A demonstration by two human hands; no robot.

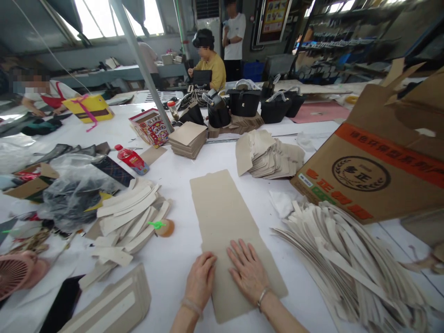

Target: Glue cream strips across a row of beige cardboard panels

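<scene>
A long beige cardboard panel [227,208] lies flat on the white table in front of me. My right hand [250,273] presses flat on its near part, fingers spread, with nothing in its grasp. At the panel's left edge, my left hand [201,280] is closed, thumb and fingertips together on the edge. Further left lies a pile of pale curved strips [128,217] with a small orange-brown pot [165,227] beside it. Near my left forearm is a stack of shaped panels [116,305] with a paler strip on top.
Long thin strips [350,263] heap up at right, below a large carton [367,171]. Stacked boards [189,139], fanned pieces [267,155] and black handbags [244,101] stand beyond. A red bottle [132,159] and pink fan [21,273] are left. Several people work further back.
</scene>
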